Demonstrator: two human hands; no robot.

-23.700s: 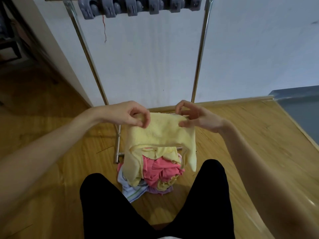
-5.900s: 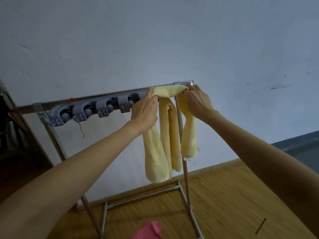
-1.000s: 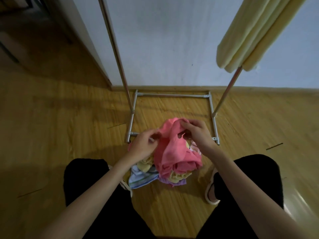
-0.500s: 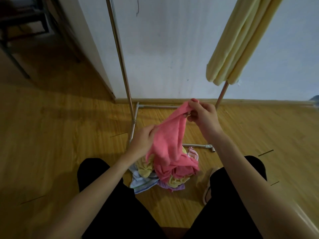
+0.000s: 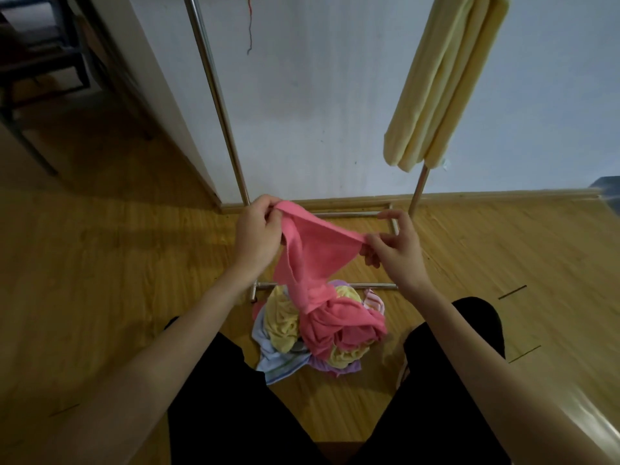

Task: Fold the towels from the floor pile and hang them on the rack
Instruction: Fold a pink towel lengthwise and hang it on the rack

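So the person's crouched over the floor pile (image 5: 315, 330), black trousers (image 5: 446, 380) either side of it. Left hand (image 5: 256, 236) has its fingers curled round one end of the pink towel (image 5: 312, 253), gripping the bunched corner. Right hand (image 5: 394, 250) is pinching the other end of the top edge between thumb and fingertips, with the index finger sticking out loose. The edge is stretched between the two hands, sagging a bit lower on the right, and the rest of the towel trails down into the pile, where its bottom is tangled up with yellow, pale blue and purple cloth. The pile sits on the wooden floor (image 5: 117, 280) just on the near side of the rack (image 5: 214, 95) base bar. Up on the right, the yellow towel (image 5: 439, 82) is hanging folded in front of the right pole, against the white wall (image 5: 318, 112).
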